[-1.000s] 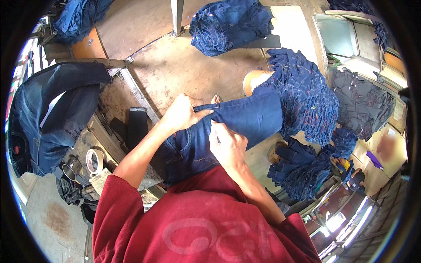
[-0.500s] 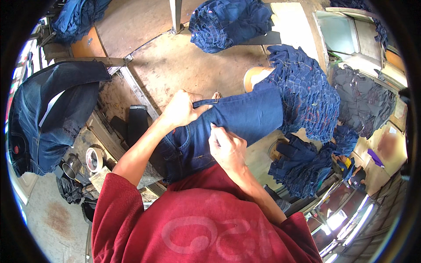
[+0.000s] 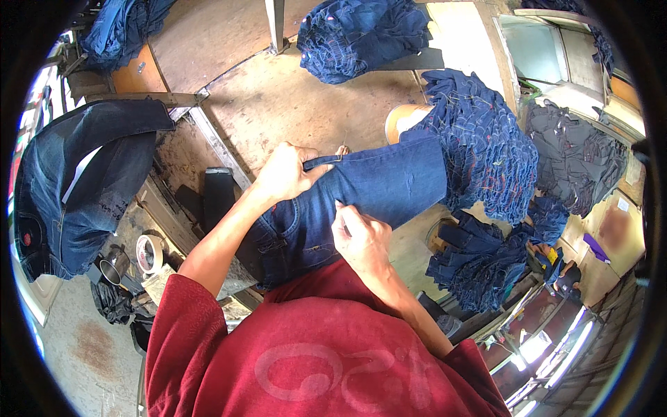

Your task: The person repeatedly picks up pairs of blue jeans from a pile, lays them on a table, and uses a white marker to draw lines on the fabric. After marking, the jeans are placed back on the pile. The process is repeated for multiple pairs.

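Note:
A pair of blue jeans (image 3: 396, 177) stretches in front of my body, folded, with a pocket opening and seam showing toward the lower left. My left hand (image 3: 288, 172) pinches the far edge of the denim between thumb and fingers. Nearer to me, my right hand (image 3: 363, 240) is closed over the cloth, its fingertips pressed together at the surface. Whatever those fingers may hold is too small to make out. The right part of the jeans lies against a large heap of denim pieces (image 3: 486, 149).
Dark jeans (image 3: 97, 174) hang over a support at left, above a tape roll (image 3: 149, 253) and a metal cup (image 3: 113, 267). More denim piles lie at the back (image 3: 365, 38) and lower right (image 3: 472, 260). Dark grey garments (image 3: 573, 156) sit far right. A metal post (image 3: 275, 28) rises behind.
The right fingertips have shifted slightly toward me over the denim. My left hand keeps its pinch on the edge, and the jeans stay almost in the same place.

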{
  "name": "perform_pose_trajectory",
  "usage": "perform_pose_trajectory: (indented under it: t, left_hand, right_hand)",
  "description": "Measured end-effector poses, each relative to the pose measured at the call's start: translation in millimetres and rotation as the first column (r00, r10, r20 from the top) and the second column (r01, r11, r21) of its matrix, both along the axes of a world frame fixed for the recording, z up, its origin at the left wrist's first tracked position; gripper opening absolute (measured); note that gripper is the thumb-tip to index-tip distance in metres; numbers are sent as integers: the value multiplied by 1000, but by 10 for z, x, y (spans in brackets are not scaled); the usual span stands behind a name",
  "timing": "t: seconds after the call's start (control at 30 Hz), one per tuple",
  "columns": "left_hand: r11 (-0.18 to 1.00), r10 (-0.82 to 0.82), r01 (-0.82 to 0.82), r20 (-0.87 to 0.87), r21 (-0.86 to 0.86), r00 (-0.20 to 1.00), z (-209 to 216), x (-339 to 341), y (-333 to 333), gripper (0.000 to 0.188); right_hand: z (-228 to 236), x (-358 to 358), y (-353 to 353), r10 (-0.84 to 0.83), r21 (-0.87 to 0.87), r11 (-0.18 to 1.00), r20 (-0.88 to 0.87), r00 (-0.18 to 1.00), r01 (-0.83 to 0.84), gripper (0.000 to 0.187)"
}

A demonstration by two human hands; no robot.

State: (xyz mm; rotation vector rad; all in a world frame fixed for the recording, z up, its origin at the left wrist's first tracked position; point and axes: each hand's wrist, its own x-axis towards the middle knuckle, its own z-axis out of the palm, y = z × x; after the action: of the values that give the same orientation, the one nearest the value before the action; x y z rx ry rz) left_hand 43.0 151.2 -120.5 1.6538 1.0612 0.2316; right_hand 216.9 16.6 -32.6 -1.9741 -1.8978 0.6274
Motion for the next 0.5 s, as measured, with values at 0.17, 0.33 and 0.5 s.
perform_pose_trajectory:
  t: [0.17,0.33,0.5]
  left_hand:
    - [1000,14,-15,56,22,998,-9,-7,-17,20]
    - [995,59,-65,76,73,995,-18,13,-29,22]
    - [999,20,-22,73,24,997,3,5,-9,17]
  right_hand:
    - [-31,12,13,-59,41,997,-66,996,62,9]
    - [-25,36,-1,22,18,1000,3,1000,-22,7]
    - [-41,39,6,-61,90,994,-79,995,68,8]
